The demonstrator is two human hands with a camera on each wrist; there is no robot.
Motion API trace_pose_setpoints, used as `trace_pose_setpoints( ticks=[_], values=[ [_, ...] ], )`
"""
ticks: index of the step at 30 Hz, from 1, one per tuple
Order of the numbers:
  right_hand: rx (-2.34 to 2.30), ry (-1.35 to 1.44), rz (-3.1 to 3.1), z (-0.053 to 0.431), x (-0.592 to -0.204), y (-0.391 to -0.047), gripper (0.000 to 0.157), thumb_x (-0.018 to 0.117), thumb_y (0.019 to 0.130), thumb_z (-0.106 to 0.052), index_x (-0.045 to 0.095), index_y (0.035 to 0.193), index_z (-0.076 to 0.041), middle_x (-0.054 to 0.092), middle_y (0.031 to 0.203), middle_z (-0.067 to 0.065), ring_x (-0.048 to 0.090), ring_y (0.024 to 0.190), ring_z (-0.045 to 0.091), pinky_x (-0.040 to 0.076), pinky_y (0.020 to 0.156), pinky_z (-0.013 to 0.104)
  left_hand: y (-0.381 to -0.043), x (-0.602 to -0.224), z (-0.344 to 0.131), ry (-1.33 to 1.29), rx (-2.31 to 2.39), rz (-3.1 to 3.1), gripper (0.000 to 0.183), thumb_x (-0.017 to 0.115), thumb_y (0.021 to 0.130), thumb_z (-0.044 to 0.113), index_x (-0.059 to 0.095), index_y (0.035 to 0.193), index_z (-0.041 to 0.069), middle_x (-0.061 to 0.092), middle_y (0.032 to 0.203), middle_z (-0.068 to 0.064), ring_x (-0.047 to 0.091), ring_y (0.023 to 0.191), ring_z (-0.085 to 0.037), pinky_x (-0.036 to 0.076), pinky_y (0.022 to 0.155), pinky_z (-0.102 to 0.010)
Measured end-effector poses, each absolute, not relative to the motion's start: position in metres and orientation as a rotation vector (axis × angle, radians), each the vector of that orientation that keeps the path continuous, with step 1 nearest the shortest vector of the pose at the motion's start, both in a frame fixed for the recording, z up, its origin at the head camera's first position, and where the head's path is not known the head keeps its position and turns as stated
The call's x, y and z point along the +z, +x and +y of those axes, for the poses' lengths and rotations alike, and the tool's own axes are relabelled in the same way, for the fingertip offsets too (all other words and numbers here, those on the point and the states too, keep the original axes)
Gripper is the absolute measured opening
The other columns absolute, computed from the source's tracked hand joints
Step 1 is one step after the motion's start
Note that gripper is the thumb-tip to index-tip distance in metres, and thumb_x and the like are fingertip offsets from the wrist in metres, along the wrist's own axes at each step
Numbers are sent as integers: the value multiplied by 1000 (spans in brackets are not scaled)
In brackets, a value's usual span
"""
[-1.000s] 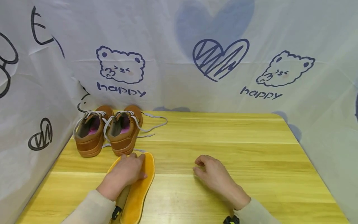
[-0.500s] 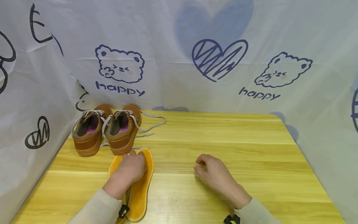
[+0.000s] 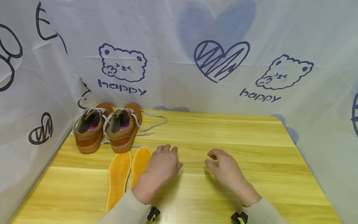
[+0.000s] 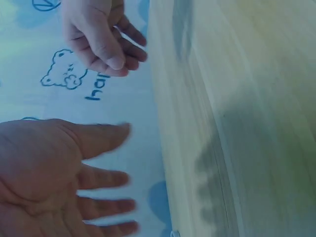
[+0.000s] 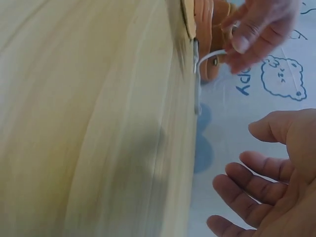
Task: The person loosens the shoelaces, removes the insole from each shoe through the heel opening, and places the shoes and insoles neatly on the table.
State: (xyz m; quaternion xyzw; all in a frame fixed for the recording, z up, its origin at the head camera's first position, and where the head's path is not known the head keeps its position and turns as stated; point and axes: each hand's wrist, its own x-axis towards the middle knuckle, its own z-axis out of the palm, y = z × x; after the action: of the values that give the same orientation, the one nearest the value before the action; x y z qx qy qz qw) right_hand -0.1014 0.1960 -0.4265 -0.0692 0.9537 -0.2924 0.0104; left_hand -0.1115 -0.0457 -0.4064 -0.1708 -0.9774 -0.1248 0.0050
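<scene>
Two yellow-orange insoles lie side by side on the wooden table: the left insole [image 3: 119, 177] shows almost whole, and the right insole [image 3: 140, 163] is partly covered by my left hand and sleeve in the head view. My left hand [image 3: 160, 169] is over the table just right of them, fingers spread, holding nothing. In the left wrist view its palm [image 4: 44, 168] faces the camera with the fingers apart. My right hand [image 3: 227, 169] hovers over the table further right, fingers loosely bent, nothing in it. The right wrist view shows its fingers [image 5: 252, 185] relaxed and bare.
A pair of brown shoes, the left shoe [image 3: 90, 132] and the right shoe [image 3: 123, 132], stands at the table's back left, heels toward me. A loose grey shoelace [image 3: 156, 124] trails rightward. White printed cloth [image 3: 167, 77] walls the back and sides of the wooden table [image 3: 195, 199].
My left hand has let go of the insoles and moved right, leaving them side by side on the table. My right hand has shifted slightly right.
</scene>
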Motion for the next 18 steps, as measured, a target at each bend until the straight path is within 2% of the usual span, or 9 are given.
trace_pose_setpoints(
  ticks=[6,11,14,18],
  values=[
    [-761,-351,3200,218,-434,-102,39,69,103,-26,66,130,2,69,130,20,66,120,42,53,99,62,-128,-414,-31,-620,-417,-2921,68,77,97,41,54,151,6,55,152,-21,46,146,-46,40,115,-65],
    [-575,-489,3376,237,-439,-102,47,71,102,-27,62,134,6,64,137,26,59,129,48,47,104,68,-127,-421,-21,-639,-422,-2939,84,73,97,54,41,161,10,43,164,-18,31,157,-43,29,121,-69],
    [-462,-484,3389,244,-441,-100,61,71,102,-36,55,144,5,54,149,28,49,140,50,39,109,74,-120,-426,-13,-626,-367,-2964,98,66,94,68,32,165,11,33,170,-19,21,160,-43,23,121,-74],
    [-358,-394,3305,248,-444,-97,80,63,103,-55,40,159,-3,36,165,27,27,154,52,23,112,84,-111,-433,-5,-639,-342,-3017,116,56,87,85,18,170,14,16,175,-18,7,163,-44,12,121,-79]
  ],
)
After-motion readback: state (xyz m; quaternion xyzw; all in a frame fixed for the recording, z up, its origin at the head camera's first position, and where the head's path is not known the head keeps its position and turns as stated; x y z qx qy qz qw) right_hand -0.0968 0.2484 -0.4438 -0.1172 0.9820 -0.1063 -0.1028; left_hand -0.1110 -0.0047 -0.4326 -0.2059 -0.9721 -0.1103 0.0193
